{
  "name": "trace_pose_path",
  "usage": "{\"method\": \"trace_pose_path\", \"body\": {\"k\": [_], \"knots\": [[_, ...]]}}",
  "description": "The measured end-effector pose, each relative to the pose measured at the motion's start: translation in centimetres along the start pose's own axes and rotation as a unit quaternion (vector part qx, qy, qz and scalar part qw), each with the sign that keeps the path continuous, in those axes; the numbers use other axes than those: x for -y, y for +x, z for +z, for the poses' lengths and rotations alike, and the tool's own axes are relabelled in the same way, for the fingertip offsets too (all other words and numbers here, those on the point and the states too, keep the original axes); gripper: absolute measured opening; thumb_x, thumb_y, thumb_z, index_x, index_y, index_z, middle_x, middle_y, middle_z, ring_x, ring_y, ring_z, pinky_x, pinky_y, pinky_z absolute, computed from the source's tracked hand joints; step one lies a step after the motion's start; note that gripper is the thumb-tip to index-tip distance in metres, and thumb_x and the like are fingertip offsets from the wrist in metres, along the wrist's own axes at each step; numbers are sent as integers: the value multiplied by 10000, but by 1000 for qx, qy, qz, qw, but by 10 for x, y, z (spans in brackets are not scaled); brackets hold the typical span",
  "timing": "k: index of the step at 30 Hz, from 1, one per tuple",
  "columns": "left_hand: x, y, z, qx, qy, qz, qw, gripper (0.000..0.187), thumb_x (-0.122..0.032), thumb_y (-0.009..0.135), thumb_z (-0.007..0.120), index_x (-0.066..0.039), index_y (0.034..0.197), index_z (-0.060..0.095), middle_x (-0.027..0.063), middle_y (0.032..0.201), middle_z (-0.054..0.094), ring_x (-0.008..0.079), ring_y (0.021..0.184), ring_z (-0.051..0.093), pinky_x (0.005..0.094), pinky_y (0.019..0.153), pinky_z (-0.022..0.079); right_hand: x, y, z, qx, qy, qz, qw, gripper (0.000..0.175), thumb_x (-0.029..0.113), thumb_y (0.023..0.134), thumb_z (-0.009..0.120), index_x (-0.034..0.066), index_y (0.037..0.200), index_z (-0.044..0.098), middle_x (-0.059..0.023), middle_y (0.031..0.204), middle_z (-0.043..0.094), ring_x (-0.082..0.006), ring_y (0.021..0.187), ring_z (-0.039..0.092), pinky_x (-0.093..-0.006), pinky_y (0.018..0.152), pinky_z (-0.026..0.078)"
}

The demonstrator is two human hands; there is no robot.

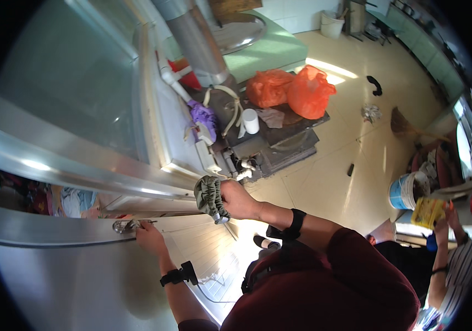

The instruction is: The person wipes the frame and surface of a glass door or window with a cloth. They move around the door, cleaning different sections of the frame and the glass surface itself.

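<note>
My left hand [151, 240] is on a round metal door knob [122, 226] at the edge of a partly opened door [74, 265], with a pale crumpled thing between the fingers and the knob. My right hand [236, 199] grips a dark green gathered fabric item [208, 196], held up beside the metal-edged door frame. A strap with a black device sits on each wrist. Through the gap at the left, clothes or cloths [78, 200] show behind the door.
A dark low stove-like platform [298, 145] holds orange plastic bags [309, 93], a white roll [250, 121] and a purple bag [203, 118]. A broom [403, 124], a black object [350, 169] and a bucket [401, 192] stand or lie on the floor. Another person holds a yellow container [427, 212] at right.
</note>
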State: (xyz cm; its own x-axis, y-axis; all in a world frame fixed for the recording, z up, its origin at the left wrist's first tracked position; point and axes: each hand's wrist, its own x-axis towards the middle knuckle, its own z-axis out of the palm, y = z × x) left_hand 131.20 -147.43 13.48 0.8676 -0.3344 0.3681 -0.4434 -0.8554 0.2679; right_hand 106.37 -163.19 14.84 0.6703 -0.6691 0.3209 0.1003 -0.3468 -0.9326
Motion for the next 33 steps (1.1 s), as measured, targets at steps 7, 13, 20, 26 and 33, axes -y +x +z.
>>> {"method": "trace_pose_path", "body": {"k": [7,13,20,26,33], "knots": [[-30,-23,-7,12,-11,8,1000,479,-351,946,429,69,835,630,251,838,656,439,790,623,516,693,480,1,-41,-63,-81,-33,75,993,213,190,743,613,-19,781,616,-255,780,601,-447,767,572,-488,679,464],[-63,-54,-20,-7,-57,37,998,499,-355,954,417,82,827,622,253,821,650,450,772,607,509,677,468,5,-72,-106,-113,-42,100,988,195,173,746,604,-18,786,615,-257,786,601,-450,779,571,-492,685,464],[-87,-81,-24,-41,-87,84,992,484,-340,958,450,82,778,603,272,771,628,465,740,583,513,655,451,12,-102,-154,-139,-26,91,986,205,176,762,599,-4,856,619,-260,842,603,-454,816,563,-478,690,466],[-97,-91,-22,-48,-114,84,989,466,-332,955,461,71,777,611,271,759,624,471,737,577,504,649,453,5,-121,-174,-194,-7,80,978,264,230,760,622,-29,807,608,-281,789,574,-470,771,540,-476,652,454],[-108,-103,-34,-69,-104,72,990,462,-343,948,468,63,789,621,264,776,632,464,746,585,495,666,462,16,-141,-198,-196,40,108,974,257,210,779,611,-22,890,616,-255,804,596,-414,718,542,-425,669,460]]}}
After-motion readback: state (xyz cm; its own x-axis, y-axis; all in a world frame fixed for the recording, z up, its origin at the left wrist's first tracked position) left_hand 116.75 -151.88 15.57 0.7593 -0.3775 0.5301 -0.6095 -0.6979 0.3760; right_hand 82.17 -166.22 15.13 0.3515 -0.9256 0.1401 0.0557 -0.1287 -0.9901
